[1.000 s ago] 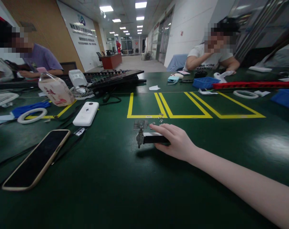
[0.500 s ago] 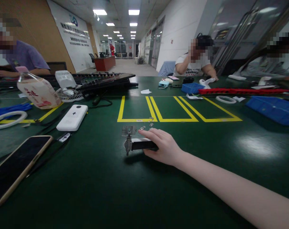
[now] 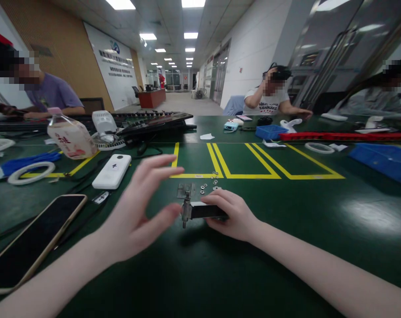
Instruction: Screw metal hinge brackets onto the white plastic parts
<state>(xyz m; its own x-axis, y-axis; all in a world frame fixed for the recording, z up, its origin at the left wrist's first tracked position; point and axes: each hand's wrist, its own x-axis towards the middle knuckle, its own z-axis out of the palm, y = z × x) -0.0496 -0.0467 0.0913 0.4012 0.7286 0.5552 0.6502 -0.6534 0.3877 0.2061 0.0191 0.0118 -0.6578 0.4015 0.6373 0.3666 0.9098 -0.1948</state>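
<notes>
My right hand (image 3: 235,214) grips a dark rectangular bar (image 3: 199,210) by its right end, fingers on top and thumb below. At the bar's left end is an upright metal fitting with a bolt (image 3: 186,210). My left hand (image 3: 134,216) is open, its fingers spread, just left of that fitting; its thumb comes close to the metal, and I cannot tell whether it touches. Behind the fitting shows a clear flat plate (image 3: 183,190). Several small metal nuts (image 3: 202,191) lie on the green table (image 3: 194,278) beyond the bar.
On my left are a phone (image 3: 35,240), a white power bank (image 3: 112,171), a white ring (image 3: 31,172) and a drink bottle (image 3: 71,137). Yellow tape (image 3: 250,176) marks boxes ahead. A blue bin (image 3: 382,161) stands at right. Other people sit around the table.
My left hand has come into view from the lower left, reaching beside the metal fitting. My right hand keeps its hold on the bar. The whole view has shifted slightly.
</notes>
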